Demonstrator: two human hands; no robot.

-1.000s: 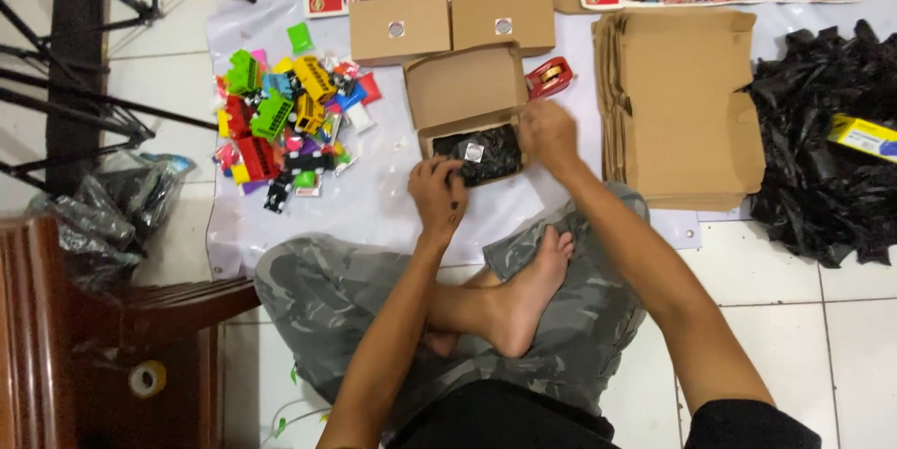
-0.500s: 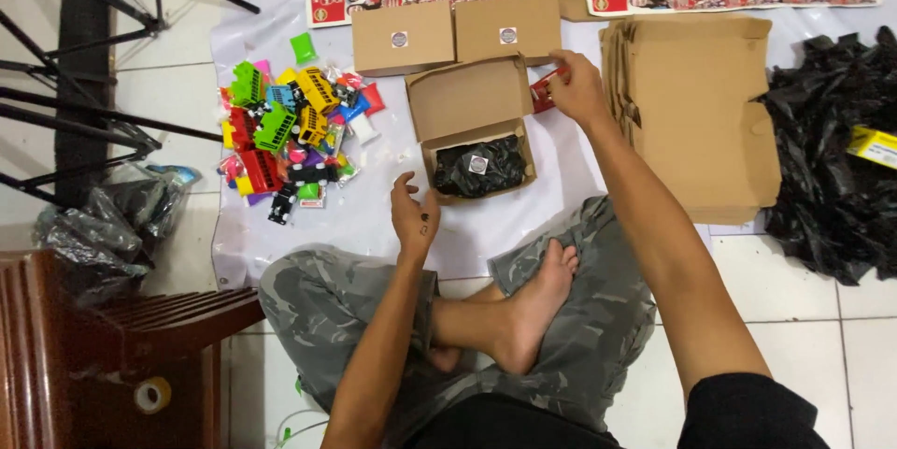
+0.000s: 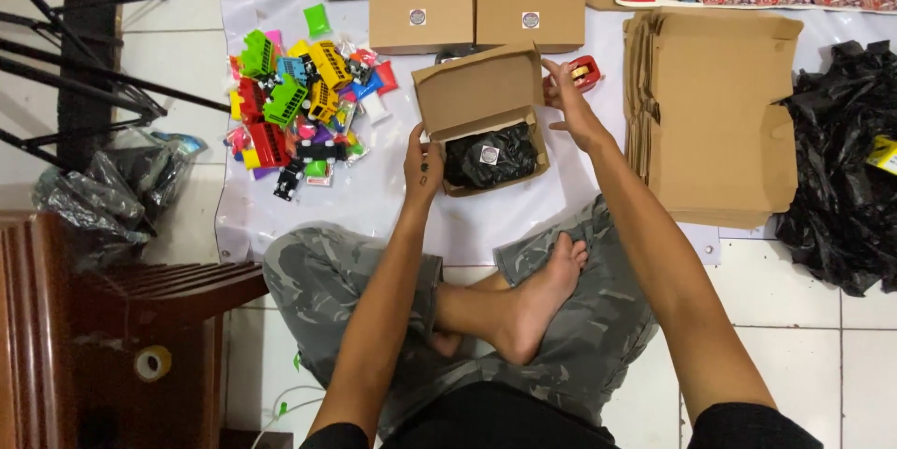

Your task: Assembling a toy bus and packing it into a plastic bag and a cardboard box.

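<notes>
at the upper left of the frame a heap of colourful toy vehicles (image 3: 294,99) is seen, its small pieces hard to tell apart. at centre the left hand (image 3: 422,167) is clamped on the left wall of the open cardboard box (image 3: 486,117), in which a black wrapped bundle (image 3: 491,157) with a round sticker is held. the lid's right edge is pinched by the right hand (image 3: 572,105), a red object (image 3: 586,72) being partly hidden behind it. flat cartons (image 3: 715,113) are stacked at right.

A white sheet (image 3: 374,197) covers the tiled floor (image 3: 804,346). On it lie an open cardboard box (image 3: 486,117), two closed boxes (image 3: 476,14), flat cartons (image 3: 715,117), colourful toy vehicles (image 3: 294,99) and black bags (image 3: 841,178).
</notes>
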